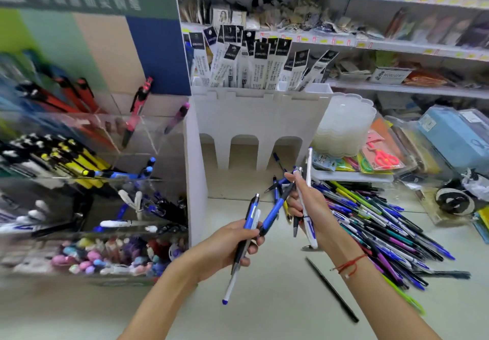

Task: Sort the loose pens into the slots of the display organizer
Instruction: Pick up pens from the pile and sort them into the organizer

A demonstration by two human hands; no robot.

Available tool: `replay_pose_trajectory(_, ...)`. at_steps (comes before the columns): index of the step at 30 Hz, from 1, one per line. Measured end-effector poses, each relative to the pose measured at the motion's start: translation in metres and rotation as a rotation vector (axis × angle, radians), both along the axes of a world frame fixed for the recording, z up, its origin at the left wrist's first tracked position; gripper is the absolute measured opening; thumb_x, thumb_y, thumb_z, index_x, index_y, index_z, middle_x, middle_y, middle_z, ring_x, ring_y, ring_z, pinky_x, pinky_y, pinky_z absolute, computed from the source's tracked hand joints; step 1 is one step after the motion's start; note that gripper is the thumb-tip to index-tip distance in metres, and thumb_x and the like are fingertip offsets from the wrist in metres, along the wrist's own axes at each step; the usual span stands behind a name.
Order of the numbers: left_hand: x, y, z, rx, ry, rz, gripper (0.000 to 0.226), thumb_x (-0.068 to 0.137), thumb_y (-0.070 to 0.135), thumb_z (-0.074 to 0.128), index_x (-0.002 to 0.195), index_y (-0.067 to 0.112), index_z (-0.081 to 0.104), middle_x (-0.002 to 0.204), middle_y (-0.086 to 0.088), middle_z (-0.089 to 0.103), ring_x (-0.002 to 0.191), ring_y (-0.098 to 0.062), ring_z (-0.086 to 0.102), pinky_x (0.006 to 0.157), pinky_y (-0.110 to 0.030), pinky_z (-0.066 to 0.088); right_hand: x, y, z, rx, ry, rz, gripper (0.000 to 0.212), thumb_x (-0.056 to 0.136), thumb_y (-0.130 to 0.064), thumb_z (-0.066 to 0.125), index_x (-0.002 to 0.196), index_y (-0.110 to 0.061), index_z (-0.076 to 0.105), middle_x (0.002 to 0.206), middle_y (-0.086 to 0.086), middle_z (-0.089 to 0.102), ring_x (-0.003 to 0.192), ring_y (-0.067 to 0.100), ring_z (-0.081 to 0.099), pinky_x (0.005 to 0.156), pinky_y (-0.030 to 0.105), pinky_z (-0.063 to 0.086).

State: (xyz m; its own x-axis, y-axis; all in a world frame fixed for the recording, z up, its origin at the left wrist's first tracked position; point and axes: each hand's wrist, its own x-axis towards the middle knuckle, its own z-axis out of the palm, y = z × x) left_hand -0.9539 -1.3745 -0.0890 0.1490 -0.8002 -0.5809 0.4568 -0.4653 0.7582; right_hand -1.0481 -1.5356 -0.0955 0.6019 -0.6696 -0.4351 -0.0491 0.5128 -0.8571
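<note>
The left hand [227, 244] grips two blue pens [248, 223]; the right hand [309, 204] clutches a mixed bunch [296, 202] above the loose pile [375, 223]. Best to match one colour first, then carry it to the clear organizer [87, 170] on the left.

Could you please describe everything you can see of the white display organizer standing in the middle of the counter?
The white display organizer looks like matte plastic or board, with a notched upper edge. Its upper compartments hold upright packaged refills. Below, the back panel has three arched openings, and a tall side wall stands on its left. A few blue pens lie on its floor near the right arch. It stands upright on the counter, beside clear pen bins on the left and a stack of translucent containers on the right. Neither hand touches it.
</note>
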Motion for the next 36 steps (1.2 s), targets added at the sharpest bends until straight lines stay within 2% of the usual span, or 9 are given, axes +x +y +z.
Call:
replay_pose_trajectory(4, 0.012, 0.023, 0.016, -0.027, -0.077, -0.085, 0.014, 0.101, 0.013, 0.041, 0.099, 0.013, 0.055, 0.067, 0.003, 0.058, 0.060, -0.010, 0.056, 0.050, -0.022, 0.045, 0.003, 0.031, 0.023, -0.113, 0.048, 0.032, 0.028, 0.097, -0.035, 0.050, 0.089, -0.009, 0.054, 0.052, -0.004, 0.036, 0.037, 0.006, 0.032, 0.036, 0.017, 0.027)
replay_pose_trajectory(8, 0.021, 0.046, 0.037, -0.081, 0.077, -0.038, 0.019, 0.102, 0.018, 0.042, 0.099, 0.008, 0.057, 0.066, 0.000, 0.061, 0.058, -0.015, 0.063, 0.053, -0.029, 0.054, 0.017, 0.087, 0.039, -0.181, 0.037, 0.007, 0.031, 0.098, -0.031, 0.051, 0.074, -0.013, 0.041, 0.048, -0.006, 0.038, 0.036, 0.006, 0.033, 0.035, 0.017, 0.028)
replay_pose_trajectory(11, 0.031, 0.067, 0.051, -0.079, 0.098, -0.075, 0.019, 0.102, 0.018, 0.040, 0.097, 0.008, 0.056, 0.064, 0.002, 0.055, 0.047, -0.010, 0.051, 0.048, -0.026, 0.050, 0.034, 0.132, 0.047, -0.226, 0.084, -0.005, 0.030, 0.101, -0.031, 0.045, 0.078, -0.011, 0.045, 0.044, -0.005, 0.038, 0.035, 0.009, 0.034, 0.036, 0.019, 0.030)
replay_pose_trajectory(15, 0.054, 0.105, 0.058, -0.087, -0.111, -0.065, 0.019, 0.102, 0.026, 0.042, 0.086, 0.016, 0.047, 0.058, 0.007, 0.039, 0.042, -0.006, 0.030, 0.041, -0.019, 0.033, 0.046, 0.166, 0.059, 0.046, -0.248, -0.158, 0.023, 0.101, -0.025, 0.042, 0.087, -0.008, 0.048, 0.054, 0.000, 0.037, 0.038, 0.009, 0.035, 0.037, 0.019, 0.033)
replay_pose_trajectory(21, 0.079, 0.143, 0.055, -0.174, -0.253, 0.027, 0.030, 0.099, 0.031, 0.048, 0.072, 0.019, 0.041, 0.052, 0.007, 0.032, 0.042, -0.007, 0.027, 0.036, -0.018, 0.028, 0.077, 0.214, 0.067, 0.135, -0.402, -0.231, 0.025, 0.099, -0.030, 0.044, 0.084, -0.012, 0.051, 0.056, -0.002, 0.043, 0.052, 0.011, 0.047, 0.065, 0.024, 0.038)
replay_pose_trajectory(25, 0.094, 0.161, 0.049, -0.107, -0.449, 0.031, 0.034, 0.099, 0.041, 0.044, 0.083, 0.020, 0.066, 0.067, 0.004, 0.063, 0.060, -0.008, 0.057, 0.054, -0.014, 0.047, 0.108, 0.244, 0.069, 0.027, -0.273, -0.220, 0.025, 0.099, -0.033, 0.047, 0.087, -0.013, 0.055, 0.067, -0.003, 0.054, 0.061, 0.010, 0.049, 0.065, 0.025, 0.042)
replay_pose_trajectory(31, 0.124, 0.187, 0.048, -0.086, -0.172, 0.064, 0.041, 0.098, 0.044, 0.046, 0.094, 0.017, 0.076, 0.096, -0.013, 0.074, 0.091, -0.031, 0.069, 0.091, -0.049, 0.053, 0.141, 0.269, 0.079, -0.284, 0.072, -0.136, 0.028, 0.100, -0.037, 0.044, 0.094, -0.013, 0.058, 0.080, -0.004, 0.055, 0.067, 0.002, 0.054, 0.054, 0.010, 0.043)
replay_pose_trajectory(34, 0.131, 0.191, 0.049, -0.104, -0.189, 0.051, 0.039, 0.099, 0.045, 0.042, 0.102, 0.019, 0.071, 0.095, -0.012, 0.074, 0.079, -0.023, 0.068, 0.067, -0.033, 0.057, 0.150, 0.275, 0.080, -0.369, 0.164, -0.045, 0.027, 0.102, -0.033, 0.042, 0.099, -0.010, 0.057, 0.077, -0.002, 0.053, 0.064, 0.002, 0.053, 0.045, 0.006, 0.040)
replay_pose_trajectory(36, 0.133, 0.193, 0.052, -0.112, -0.240, 0.052, 0.038, 0.098, 0.049, 0.041, 0.103, 0.023, 0.069, 0.085, -0.003, 0.071, 0.080, -0.019, 0.064, 0.064, -0.029, 0.052, 0.156, 0.277, 0.081, -0.421, 0.208, -0.007, 0.025, 0.102, -0.030, 0.042, 0.098, -0.010, 0.055, 0.077, 0.001, 0.052, 0.067, 0.007, 0.052, 0.047, 0.005, 0.040)
